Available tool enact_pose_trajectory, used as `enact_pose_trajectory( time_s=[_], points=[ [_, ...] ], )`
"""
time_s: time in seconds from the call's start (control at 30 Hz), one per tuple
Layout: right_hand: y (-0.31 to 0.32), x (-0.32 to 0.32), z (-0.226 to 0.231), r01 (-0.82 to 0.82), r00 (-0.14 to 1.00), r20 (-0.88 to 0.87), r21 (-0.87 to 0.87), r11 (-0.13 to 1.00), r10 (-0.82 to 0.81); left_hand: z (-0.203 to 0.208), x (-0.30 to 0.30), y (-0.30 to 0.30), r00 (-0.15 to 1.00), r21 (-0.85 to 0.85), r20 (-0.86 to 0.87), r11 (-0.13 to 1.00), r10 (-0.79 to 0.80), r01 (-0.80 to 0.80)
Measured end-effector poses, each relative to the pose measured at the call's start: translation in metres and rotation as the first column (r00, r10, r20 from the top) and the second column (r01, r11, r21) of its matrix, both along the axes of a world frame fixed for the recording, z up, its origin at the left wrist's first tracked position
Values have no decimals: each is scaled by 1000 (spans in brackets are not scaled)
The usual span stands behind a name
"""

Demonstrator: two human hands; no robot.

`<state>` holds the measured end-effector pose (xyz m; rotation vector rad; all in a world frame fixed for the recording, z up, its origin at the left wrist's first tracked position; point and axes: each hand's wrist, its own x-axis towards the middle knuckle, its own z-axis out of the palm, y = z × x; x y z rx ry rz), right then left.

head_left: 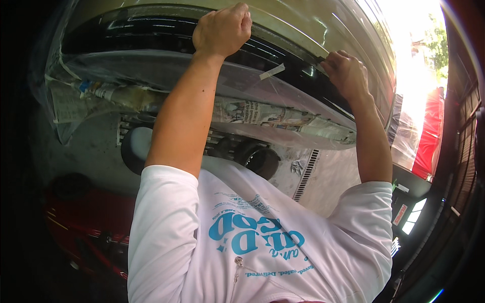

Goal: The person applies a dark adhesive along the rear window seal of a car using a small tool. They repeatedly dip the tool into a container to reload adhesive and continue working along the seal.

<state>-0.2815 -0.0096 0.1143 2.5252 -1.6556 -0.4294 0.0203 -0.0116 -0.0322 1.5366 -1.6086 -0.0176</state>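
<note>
Both my arms reach up to a vehicle body, where a glossy black panel [136, 31] curves below an olive-gold painted surface [295, 17]. My left hand [222, 31] is closed in a fist at the seam between the two; anything inside it is hidden. Farther right along that seam, my right hand [346, 74] is closed, fingers pinched together. A small dark bit shows at its fingertips, too little to name. A thin pale line runs along the gold surface between the hands; I cannot tell whether it is a strip or a reflection. A short piece of pale tape [273, 71] sticks to the black panel.
Clear plastic sheeting [63, 118] and taped newspaper [252, 112] cover the body under the panel. Below are a round black container [258, 160], a floor drain grate [306, 174] and a red vehicle [91, 242] at lower left. A red sheet [429, 132] hangs by the bright opening.
</note>
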Motion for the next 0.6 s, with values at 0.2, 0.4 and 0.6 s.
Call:
enact_pose_trajectory(
  time_s=[0.2, 0.4, 0.6],
  points=[
    [-43, 9, 14, -82, 996, -9, 138, 987, 84, -4, -3, 1, 1000, 21, 13, 1000, 16, -16],
    [-107, 16, 22, 92, 986, 75, 503, 859, -150, 2, 0, 1, 1000, 43, 14, 999, 22, -23],
    [-39, -8, 24, -4, 995, 95, 147, 989, -10, 9, 0, 4, 1000, 92, 1, 996, 4, -4]
  ],
)
